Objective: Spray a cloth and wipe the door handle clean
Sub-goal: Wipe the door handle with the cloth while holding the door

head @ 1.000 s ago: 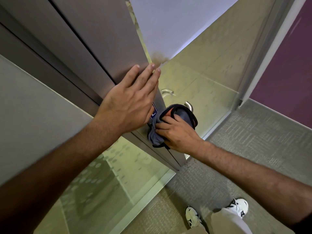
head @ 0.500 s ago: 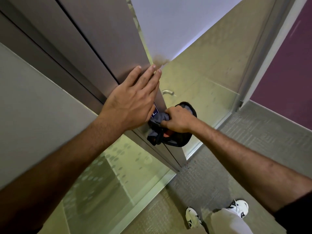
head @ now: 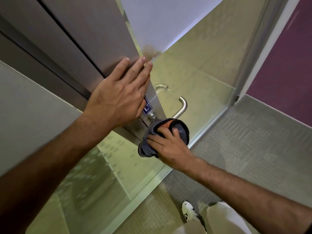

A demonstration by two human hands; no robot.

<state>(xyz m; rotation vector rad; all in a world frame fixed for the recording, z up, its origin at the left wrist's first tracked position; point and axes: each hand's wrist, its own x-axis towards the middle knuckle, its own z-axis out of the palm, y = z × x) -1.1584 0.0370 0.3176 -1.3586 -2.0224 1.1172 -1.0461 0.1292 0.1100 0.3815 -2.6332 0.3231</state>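
Observation:
A brushed-metal lever door handle [head: 182,106] sticks out from the steel edge strip of a glass door [head: 199,92]. Its curved free end is bare. A dark grey cloth [head: 148,147] with an orange inner side is wrapped around the handle's inner part near the spindle. My right hand [head: 170,146] presses and grips that cloth from below and to the right. My left hand [head: 118,97] lies flat with fingers spread on the door's metal strip, just above and left of the handle. No spray bottle is in view.
A small blue label [head: 146,108] sits on the strip beside my left hand. A second handle [head: 161,86] shows through the glass on the far side. Grey carpet [head: 253,141] covers the floor, with my white shoe [head: 188,211] below. A maroon wall [head: 287,56] stands at right.
My right hand has slid the cloth down and inward along the lever toward the spindle, uncovering the handle's curved end. My left hand stays flat on the door.

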